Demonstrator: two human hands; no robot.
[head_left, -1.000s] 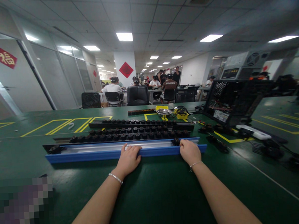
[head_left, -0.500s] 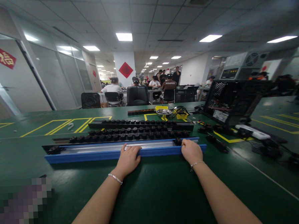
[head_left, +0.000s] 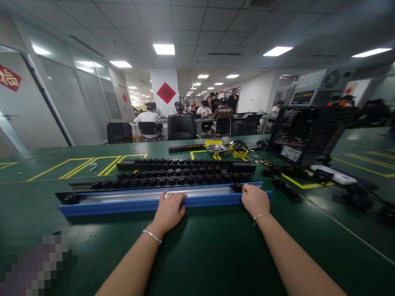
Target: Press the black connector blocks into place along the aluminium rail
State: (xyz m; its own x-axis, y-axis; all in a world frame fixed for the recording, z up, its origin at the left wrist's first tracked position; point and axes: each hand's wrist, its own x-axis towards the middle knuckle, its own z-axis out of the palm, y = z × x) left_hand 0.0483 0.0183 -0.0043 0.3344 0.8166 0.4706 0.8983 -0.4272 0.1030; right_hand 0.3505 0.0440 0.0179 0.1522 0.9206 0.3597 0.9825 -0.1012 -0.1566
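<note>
A long blue rail (head_left: pixel 111 208) with a silvery inner channel lies crosswise on the green table in front of me. My left hand (head_left: pixel 170 210) grips its near wall around the middle, fingers over the top and thumb on the front face. Near the rail's right end, my right hand (head_left: pixel 255 199) is closed with its fingertips at a small black part (head_left: pixel 236 188) seated in the channel. The hand hides some of that part. Another black part (head_left: pixel 71 198) sits in the channel's left end.
Behind the rail lie dark strips (head_left: pixel 172 180) bearing rows of black round pieces. An open computer case (head_left: pixel 311 135) stands at the right, near cables and a white power strip (head_left: pixel 333 174). A metal dish (head_left: pixel 216 148) rests farther back. People sit beyond the table.
My right hand has shifted slightly to the right along the rail, and the black part at its fingertips has moved with it. My left hand stays in place.
</note>
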